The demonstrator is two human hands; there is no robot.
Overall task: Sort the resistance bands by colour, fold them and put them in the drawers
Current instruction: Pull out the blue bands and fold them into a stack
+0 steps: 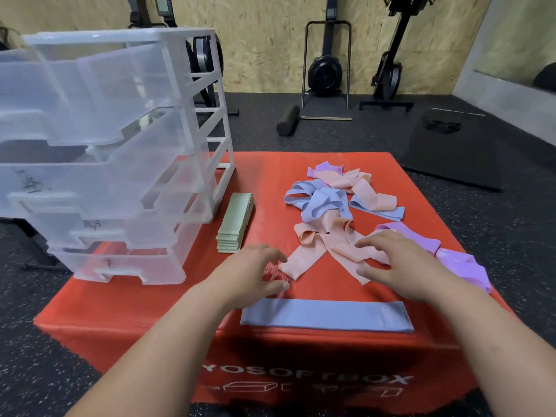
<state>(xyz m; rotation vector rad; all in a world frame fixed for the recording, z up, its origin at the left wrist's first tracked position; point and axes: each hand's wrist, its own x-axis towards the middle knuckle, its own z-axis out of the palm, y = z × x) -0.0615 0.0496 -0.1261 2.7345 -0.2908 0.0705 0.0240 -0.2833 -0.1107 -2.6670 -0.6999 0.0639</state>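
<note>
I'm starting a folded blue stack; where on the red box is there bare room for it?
Bare: the strip between the green stack and the tangled pile, and the front-left corner between the drawer unit and the flat blue band. Crowded: the right half, where purple bands lie by the edge.

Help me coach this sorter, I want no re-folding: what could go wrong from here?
1. The flat blue band lies along the near edge of the red box, between the forearms; a forearm could sweep it off.
2. The pink band by the right hand seems to run into the tangled pile; pulling it might drag other colours along.
3. The purple band sits at the right edge and could slide off.
</note>
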